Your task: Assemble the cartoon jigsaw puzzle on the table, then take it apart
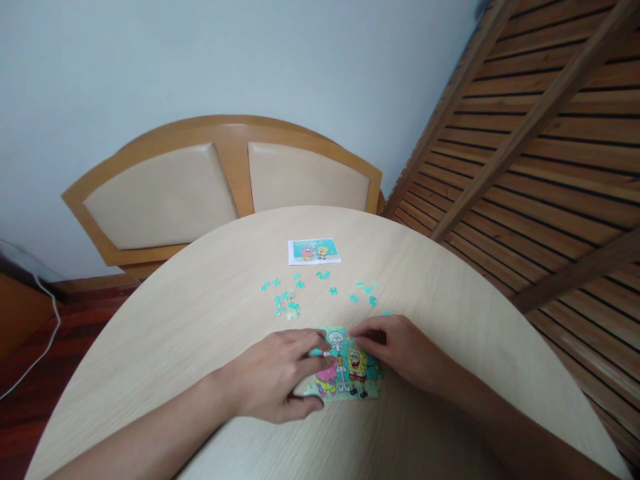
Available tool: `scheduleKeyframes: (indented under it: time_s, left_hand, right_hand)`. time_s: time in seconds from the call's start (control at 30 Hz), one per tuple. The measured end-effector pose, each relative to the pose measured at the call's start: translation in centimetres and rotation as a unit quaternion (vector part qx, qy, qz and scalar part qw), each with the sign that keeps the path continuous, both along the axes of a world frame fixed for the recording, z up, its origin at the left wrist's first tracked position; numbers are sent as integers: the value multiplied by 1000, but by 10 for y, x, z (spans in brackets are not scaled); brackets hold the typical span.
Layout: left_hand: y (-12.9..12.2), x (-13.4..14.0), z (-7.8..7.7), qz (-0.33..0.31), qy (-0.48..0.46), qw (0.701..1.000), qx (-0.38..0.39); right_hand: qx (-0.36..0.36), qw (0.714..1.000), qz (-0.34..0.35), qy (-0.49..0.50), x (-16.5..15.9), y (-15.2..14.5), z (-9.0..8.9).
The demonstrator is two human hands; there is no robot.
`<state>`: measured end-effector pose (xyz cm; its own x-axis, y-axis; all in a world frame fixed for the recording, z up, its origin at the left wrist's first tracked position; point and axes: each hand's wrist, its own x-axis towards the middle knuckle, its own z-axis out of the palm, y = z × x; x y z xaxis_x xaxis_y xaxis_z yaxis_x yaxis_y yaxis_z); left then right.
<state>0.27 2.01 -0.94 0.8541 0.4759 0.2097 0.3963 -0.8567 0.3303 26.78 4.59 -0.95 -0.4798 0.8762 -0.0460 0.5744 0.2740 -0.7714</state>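
Observation:
A partly joined jigsaw puzzle (343,383) with cartoon figures on a teal ground lies flat near the table's front. My left hand (280,373) rests over its left side, fingers spread and fingertips touching the picture. At the puzzle's upper right edge is my right hand (395,343), its thumb and index finger drawn together on a small puzzle piece mostly hidden by the fingertips. Loose teal puzzle pieces (285,295) are scattered beyond my left hand. More pieces (367,291) lie beyond the right one.
A small reference picture card (315,251) lies behind the loose pieces. All of it sits on a rounded pale wooden table (210,307). A padded wooden backrest (235,133) stands at the far edge, and a slatted wooden panel (530,133) slants along the right.

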Motion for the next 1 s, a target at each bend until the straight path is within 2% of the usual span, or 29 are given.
scheduleKeyframes:
  time_s: [0.67, 1.0]
  left_hand:
    - [7, -3, -5, -14, 3, 1000, -11]
    - [7, -3, -4, -13, -5, 1000, -4]
  right_hand:
    - [19, 1000, -9, -21, -3, -1, -1]
    - [35, 997, -40, -48, -8, -4, 0]
